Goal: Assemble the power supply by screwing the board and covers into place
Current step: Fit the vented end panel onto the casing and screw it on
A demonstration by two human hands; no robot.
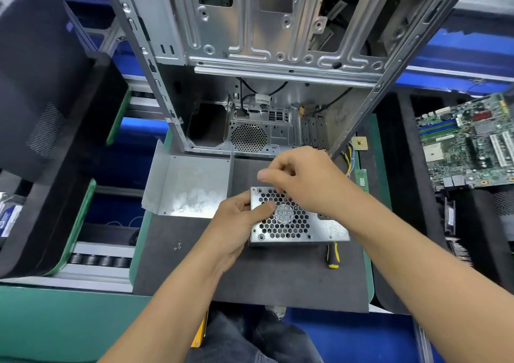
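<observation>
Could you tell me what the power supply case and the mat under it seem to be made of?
Power supply case: likely bare sheet steel, dull silver, with punched hexagonal holes and speckled glare. Mat: looks like dark grey foam or rubber, matte and glare-free.

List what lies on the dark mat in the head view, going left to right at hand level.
Loose screws → bent metal cover → left hand gripping the power supply → right hand over its grille → yellow-and-black screwdriver, just below the supply's right end.

Silver power supply (294, 223) – honeycomb fan grille facing up – lies flat on dark mat (278, 276).
</observation>
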